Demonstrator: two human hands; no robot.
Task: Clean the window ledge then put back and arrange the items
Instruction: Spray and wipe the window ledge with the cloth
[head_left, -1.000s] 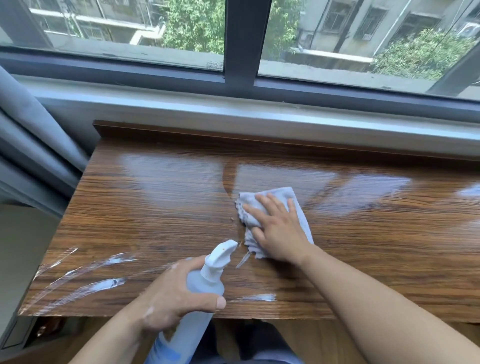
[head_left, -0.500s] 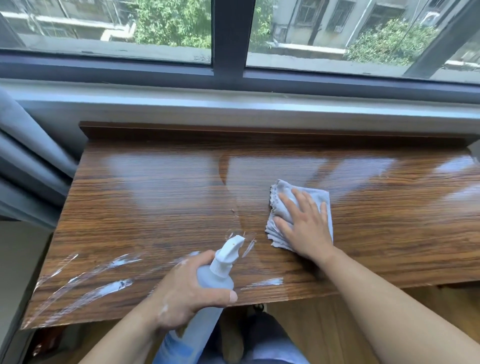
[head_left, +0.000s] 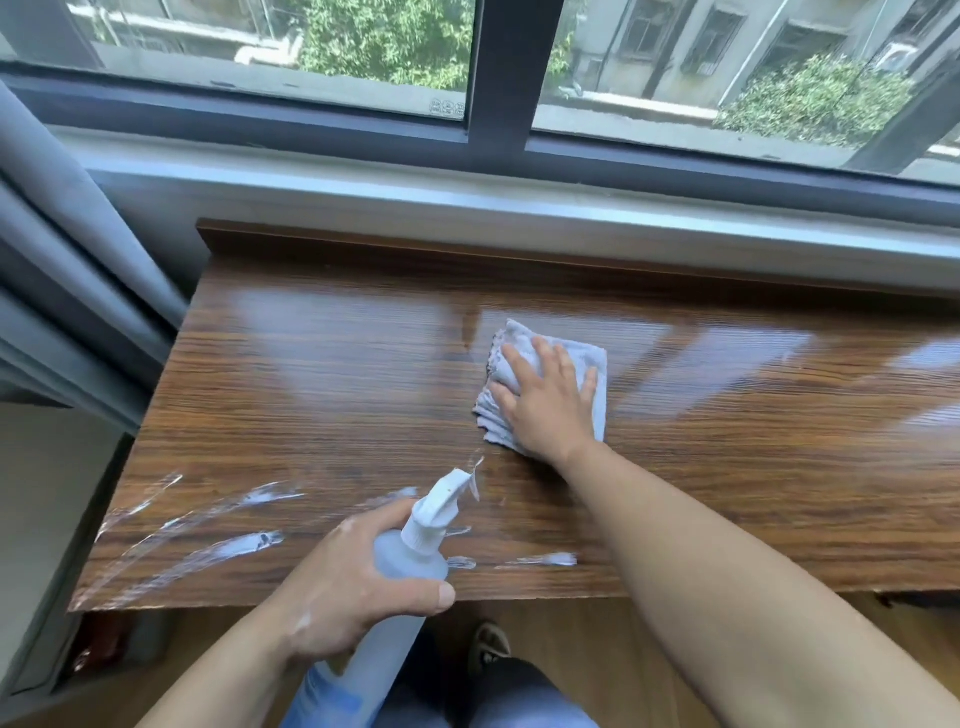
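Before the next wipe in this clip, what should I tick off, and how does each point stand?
1. Cloth lies flat on the ledge: ok.
2. Right hand presses the cloth with spread fingers: ok.
3. Spray bottle is securely held: ok, the left hand wraps fingers and thumb round it.
4. White streaks near the ledge's front left edge are wiped away: not ok, they show unwiped.
5. Liquid is left in the spray bottle: cannot tell.
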